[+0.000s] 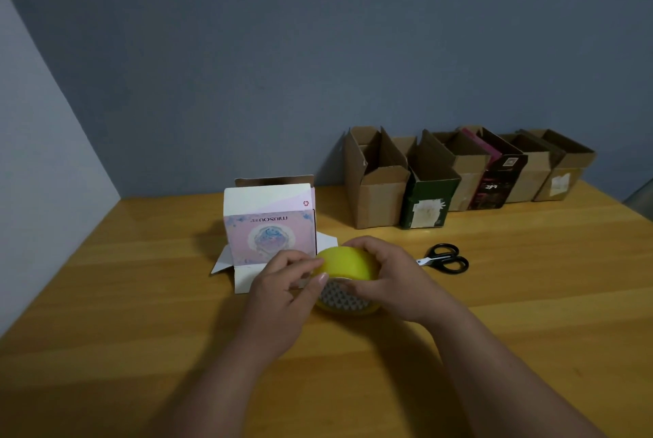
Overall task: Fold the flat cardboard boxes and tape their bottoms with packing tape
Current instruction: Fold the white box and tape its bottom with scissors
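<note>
A yellow roll of packing tape (348,262) with a patterned inner core is held a little above the wooden table (141,314). My right hand (388,278) grips the roll from its right side. My left hand (286,282) pinches at the roll's left edge with thumb and fingertips. Just behind the hands stands a pink and white printed box (270,225), upside down, with its bottom flaps up and its lower flaps spread on the table.
Black scissors (447,258) lie to the right of the hands. A row of several folded cardboard boxes (459,172) stands along the back wall at the right. Walls close the table at the left and back.
</note>
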